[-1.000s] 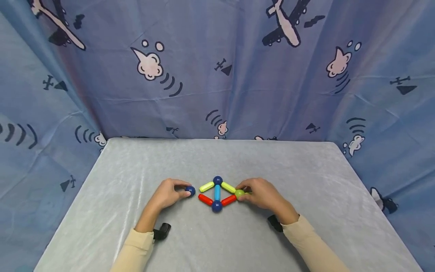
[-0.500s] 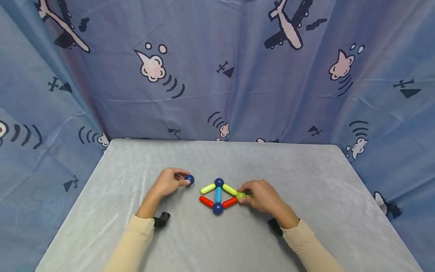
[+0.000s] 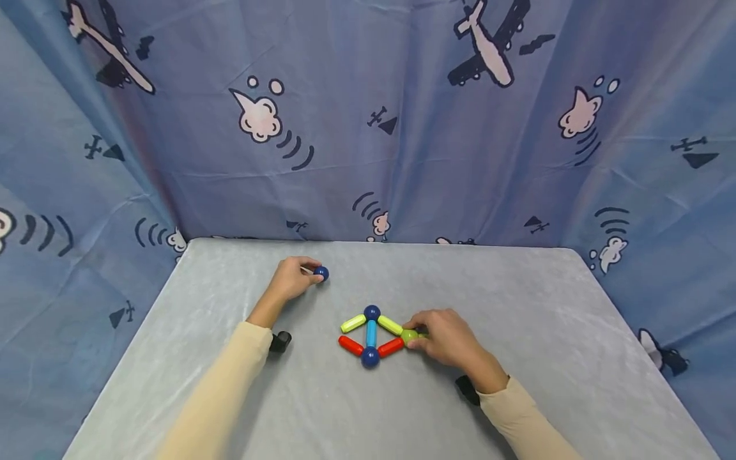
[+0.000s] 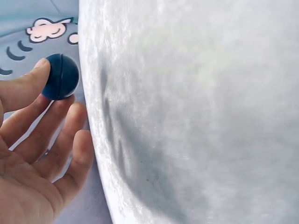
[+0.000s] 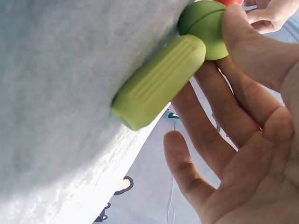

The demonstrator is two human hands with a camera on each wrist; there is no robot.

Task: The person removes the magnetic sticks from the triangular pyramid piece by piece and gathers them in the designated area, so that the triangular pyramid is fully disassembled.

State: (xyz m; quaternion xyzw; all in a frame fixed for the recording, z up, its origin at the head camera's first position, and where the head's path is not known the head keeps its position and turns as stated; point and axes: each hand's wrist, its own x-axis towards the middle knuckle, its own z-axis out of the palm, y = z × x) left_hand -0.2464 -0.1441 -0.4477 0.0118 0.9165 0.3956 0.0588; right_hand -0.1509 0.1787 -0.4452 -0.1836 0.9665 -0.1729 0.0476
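My left hand (image 3: 292, 278) pinches a dark blue ball (image 3: 322, 273) between thumb and fingertips, toward the back left of the table. In the left wrist view the ball (image 4: 63, 77) shows a seam, and its outer fingers are spread. Thumb and fingers of my right hand (image 3: 447, 337) grip a green ball (image 3: 409, 337) at the right end of a flat stick-and-ball shape. A yellow-green stick (image 3: 390, 325) and a red stick (image 3: 391, 347) meet at that ball. Another yellow-green stick (image 5: 159, 81) extends from it under the right hand, mostly hidden in the head view.
A light blue stick (image 3: 371, 333) links two dark blue balls, the far one (image 3: 372, 312) and the near one (image 3: 370, 357). A yellow-green stick (image 3: 353, 323) and a red stick (image 3: 351, 345) point left from them, ends apart. Patterned blue curtains (image 3: 322, 128) surround the grey cloth-covered table (image 3: 489, 281).
My left hand has carried the dark blue ball away toward the back of the table. The right hand keeps its grip on the green ball, and the joined shape stays put.
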